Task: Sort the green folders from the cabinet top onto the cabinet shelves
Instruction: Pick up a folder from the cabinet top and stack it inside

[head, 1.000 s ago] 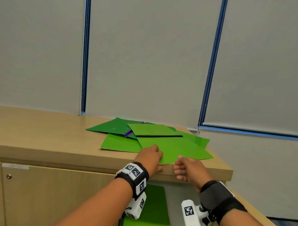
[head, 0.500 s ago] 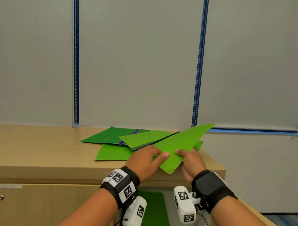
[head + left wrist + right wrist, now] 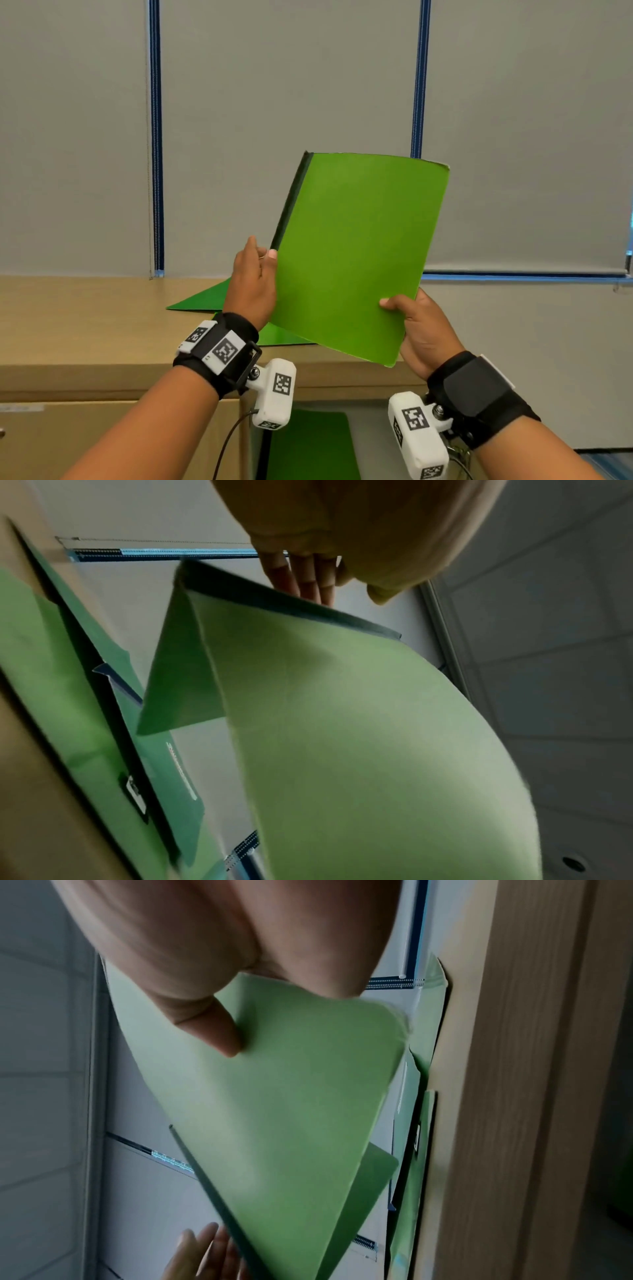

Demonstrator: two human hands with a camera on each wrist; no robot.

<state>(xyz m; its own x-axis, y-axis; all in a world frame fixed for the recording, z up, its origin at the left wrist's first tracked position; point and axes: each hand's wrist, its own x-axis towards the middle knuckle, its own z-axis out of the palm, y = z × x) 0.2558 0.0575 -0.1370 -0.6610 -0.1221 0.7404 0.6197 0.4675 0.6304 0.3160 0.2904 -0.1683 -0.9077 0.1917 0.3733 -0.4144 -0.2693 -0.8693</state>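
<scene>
Head view: a light green folder [image 3: 352, 257] is held upright in the air above the front edge of the cabinet top [image 3: 85, 315], tilted a little to the right, its dark spine toward the upper left. The right hand [image 3: 423, 330] is pinching the lower right corner, thumb pressed on the front face and fingers hidden behind. The left hand [image 3: 251, 286] is laid along the spine edge; in the left wrist view its fingers [image 3: 301, 577] are seen straight and close together against the back of the spine, so the folder is steadied there rather than clamped. The remaining green folders [image 3: 205, 301] are left lying in a loose overlapping pile on the cabinet top, partly hidden behind the raised one. Below, inside the open cabinet, another green folder [image 3: 308, 445] is seen on a shelf.

The step in hand is judged to be the carrying of one picked folder away from the pile. For the next move, the folder would need to be lowered past the cabinet's front edge, turned to suit the shelf opening, and slid in beside or onto the folder already there, with the floppy cover kept from catching.
</scene>
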